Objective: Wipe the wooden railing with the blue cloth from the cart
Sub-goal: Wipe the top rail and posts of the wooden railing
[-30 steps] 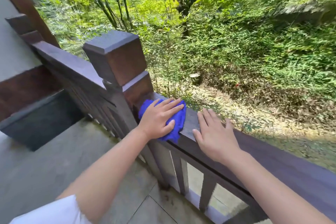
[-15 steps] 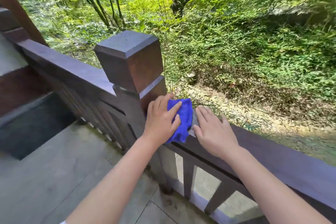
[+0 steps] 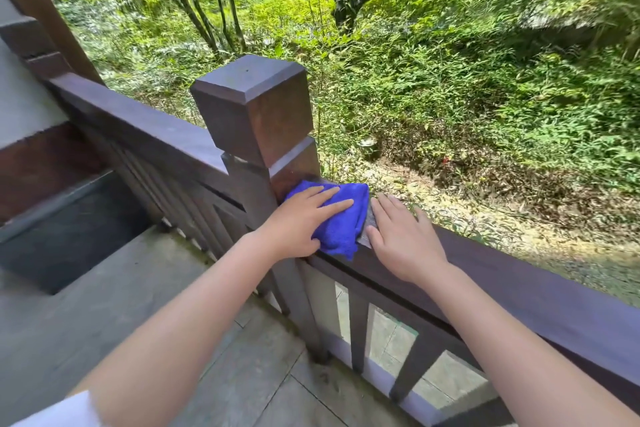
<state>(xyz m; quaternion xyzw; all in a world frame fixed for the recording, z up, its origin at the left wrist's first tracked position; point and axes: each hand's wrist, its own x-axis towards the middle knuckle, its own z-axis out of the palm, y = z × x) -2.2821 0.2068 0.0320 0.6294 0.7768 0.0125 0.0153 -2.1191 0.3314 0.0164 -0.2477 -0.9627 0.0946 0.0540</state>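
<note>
Left hand (image 3: 304, 222) presses flat on the soft, limp blue cloth (image 3: 341, 222); right hand (image 3: 403, 239) rests open beside it on the wooden railing (image 3: 519, 281).

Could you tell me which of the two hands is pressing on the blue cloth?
The left hand: it lies flat on the blue cloth beside the post; the right hand rests bare on the railing.

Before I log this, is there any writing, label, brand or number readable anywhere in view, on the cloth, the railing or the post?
None: no text, label, brand, number or sign can be read in this view.
The blue cloth under the left hand shows no tag.
The dark wooden railing, where the right hand rests, and the square wooden post are unmarked.
</note>
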